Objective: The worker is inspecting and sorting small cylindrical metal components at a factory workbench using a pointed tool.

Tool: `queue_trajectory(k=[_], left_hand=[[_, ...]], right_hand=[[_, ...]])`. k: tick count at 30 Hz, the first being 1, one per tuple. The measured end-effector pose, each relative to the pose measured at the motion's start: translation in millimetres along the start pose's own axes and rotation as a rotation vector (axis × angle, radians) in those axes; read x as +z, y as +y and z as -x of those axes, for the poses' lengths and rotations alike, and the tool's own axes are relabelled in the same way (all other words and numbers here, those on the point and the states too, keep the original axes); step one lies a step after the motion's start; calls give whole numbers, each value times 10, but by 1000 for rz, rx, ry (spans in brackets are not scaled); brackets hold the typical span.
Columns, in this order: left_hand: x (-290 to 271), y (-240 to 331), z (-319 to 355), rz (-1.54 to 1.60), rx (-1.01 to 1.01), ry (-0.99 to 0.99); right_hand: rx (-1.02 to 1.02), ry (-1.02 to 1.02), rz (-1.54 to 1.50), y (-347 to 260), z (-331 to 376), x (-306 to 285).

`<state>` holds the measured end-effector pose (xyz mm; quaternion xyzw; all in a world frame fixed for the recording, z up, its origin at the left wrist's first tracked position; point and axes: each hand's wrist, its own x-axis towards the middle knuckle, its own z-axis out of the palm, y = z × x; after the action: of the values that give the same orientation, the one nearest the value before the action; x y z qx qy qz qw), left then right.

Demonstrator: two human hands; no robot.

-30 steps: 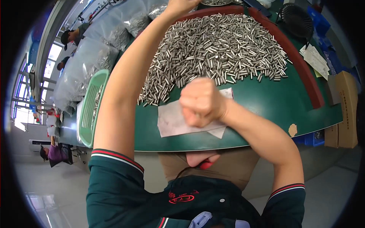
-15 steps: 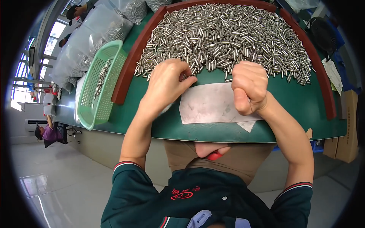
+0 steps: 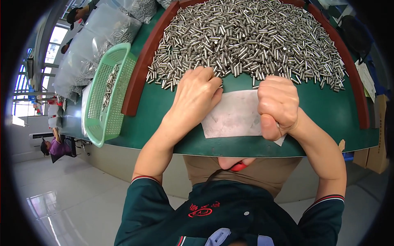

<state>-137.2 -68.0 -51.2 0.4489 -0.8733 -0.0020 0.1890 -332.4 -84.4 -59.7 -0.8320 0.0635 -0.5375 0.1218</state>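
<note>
A broad heap of short silvery metal pins covers the far part of the green tabletop. At its near edge, my left hand is bent over with fingers curled and thumb close to the index finger; whatever sits at the fingertips is mostly hidden. My right hand is closed in a fist over the right end of a white, smudged sheet. A small dark bit shows above that fist's knuckles, too unclear to name. The sheet lies flat between my hands, near the table's front edge.
Dark red rails border the heap on both sides. Left of them stands a green perforated basket with some pins inside. Clear bags of pins line the far left. Cardboard stands at right; people sit farther off at left.
My left hand has shifted right, its back turned more upward, fingers nearer the pins. My right fist has moved slightly right and nearer me. The whole view has shifted a little.
</note>
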Motion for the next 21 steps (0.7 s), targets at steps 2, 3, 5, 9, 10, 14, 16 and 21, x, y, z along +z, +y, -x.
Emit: queue_trajectory(k=[2,3,5,9,10,14,16,21], left_hand=[[20,-26,-9,-34,34,26],[36,-36,-14,-38,31,19],[28,-36,-24,-44,31,13],[28,-26,-52,52,28,52],[35,-25,-75,142,54,111],[76,-36,-112,515,43,297],[125,-46,-106,628,12,326],[186,-88,-125,797,-48,399]], right_hand=[[0,-3,-7,-9,-6,25],[0,-2,-6,-11,-4,28],[1,-11,5,-15,-6,33],[7,6,-6,-23,-16,38],[3,2,1,-25,-12,29],[-2,-14,13,-50,-19,19],[-4,-19,17,-52,-23,2],[6,-34,10,-61,-39,-28]])
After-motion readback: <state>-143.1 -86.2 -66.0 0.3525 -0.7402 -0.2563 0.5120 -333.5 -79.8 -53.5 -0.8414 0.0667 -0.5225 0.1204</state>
